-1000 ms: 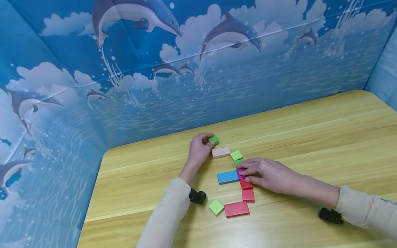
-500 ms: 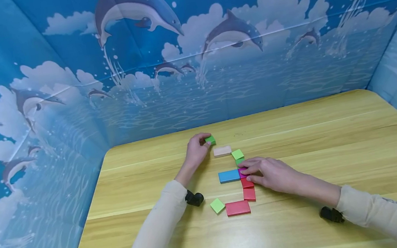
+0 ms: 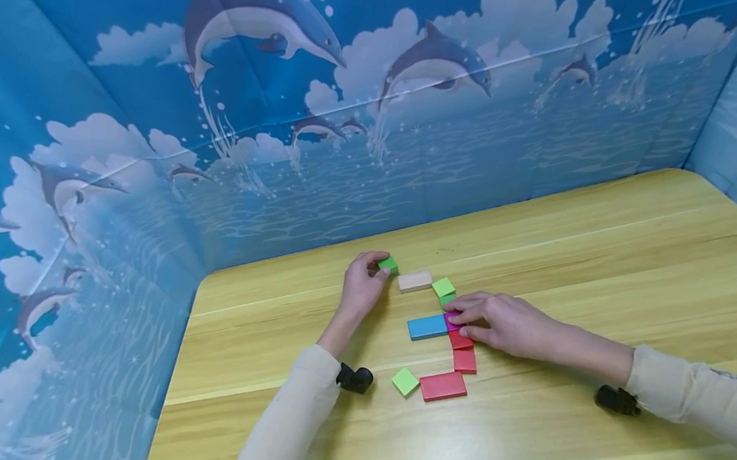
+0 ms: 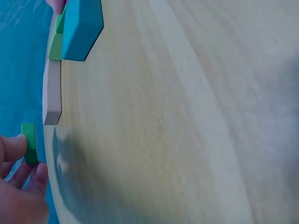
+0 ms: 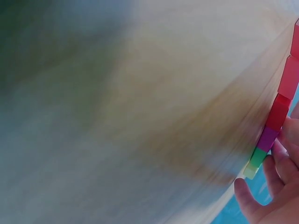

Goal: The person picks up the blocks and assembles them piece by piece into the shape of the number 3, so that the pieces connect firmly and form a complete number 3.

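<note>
My left hand [image 3: 360, 288] pinches a small green block [image 3: 388, 265] between thumb and fingers, near the table's far edge. In the left wrist view that green block [image 4: 29, 144] appears off the tabletop. To its right lies a pale pinkish block [image 3: 415, 282]. My right hand [image 3: 514, 325] rests loosely with its fingertips on a magenta block [image 3: 452, 320] and the red block [image 3: 461, 339] beside it, partly covering both. The right wrist view shows spread fingers along the row. A blue block [image 3: 426, 327] lies against the magenta one's left side.
A light green block [image 3: 443, 287] and a green one [image 3: 448, 300] continue the row away from me. Nearer are another red block [image 3: 464, 361], a larger red block [image 3: 443, 386] and a tilted light green block [image 3: 405, 382]. A dolphin-print curtain [image 3: 361, 169] borders the wooden table [image 3: 620, 253].
My left hand has drawn slightly left with the green block, away from the pale block. The right hand has stayed at the row. The view has shifted a little.
</note>
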The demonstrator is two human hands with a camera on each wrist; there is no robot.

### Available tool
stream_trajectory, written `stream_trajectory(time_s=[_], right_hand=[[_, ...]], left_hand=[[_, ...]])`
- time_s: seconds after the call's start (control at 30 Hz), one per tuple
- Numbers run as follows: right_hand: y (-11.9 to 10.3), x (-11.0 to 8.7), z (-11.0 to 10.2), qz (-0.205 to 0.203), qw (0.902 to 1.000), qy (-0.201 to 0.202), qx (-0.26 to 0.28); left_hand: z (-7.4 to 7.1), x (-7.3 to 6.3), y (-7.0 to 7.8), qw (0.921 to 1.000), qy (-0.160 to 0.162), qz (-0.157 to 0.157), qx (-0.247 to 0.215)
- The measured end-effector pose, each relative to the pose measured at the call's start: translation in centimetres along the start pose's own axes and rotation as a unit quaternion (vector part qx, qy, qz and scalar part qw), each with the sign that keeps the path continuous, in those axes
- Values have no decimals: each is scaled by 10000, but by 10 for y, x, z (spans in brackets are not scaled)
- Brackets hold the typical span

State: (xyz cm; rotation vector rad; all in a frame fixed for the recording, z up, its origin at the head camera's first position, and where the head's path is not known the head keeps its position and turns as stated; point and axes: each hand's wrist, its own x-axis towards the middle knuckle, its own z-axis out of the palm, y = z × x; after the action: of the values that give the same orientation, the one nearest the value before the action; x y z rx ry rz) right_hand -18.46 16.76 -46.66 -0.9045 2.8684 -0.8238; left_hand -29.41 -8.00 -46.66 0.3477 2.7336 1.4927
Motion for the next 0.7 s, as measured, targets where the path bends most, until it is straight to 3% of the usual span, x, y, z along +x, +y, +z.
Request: stream_trajectory(time_s=[0.7], right_hand=[[0, 1, 0, 17, 10000, 34, 90]], left_hand=[[-14, -22, -5, 9999, 145, -40, 63]])
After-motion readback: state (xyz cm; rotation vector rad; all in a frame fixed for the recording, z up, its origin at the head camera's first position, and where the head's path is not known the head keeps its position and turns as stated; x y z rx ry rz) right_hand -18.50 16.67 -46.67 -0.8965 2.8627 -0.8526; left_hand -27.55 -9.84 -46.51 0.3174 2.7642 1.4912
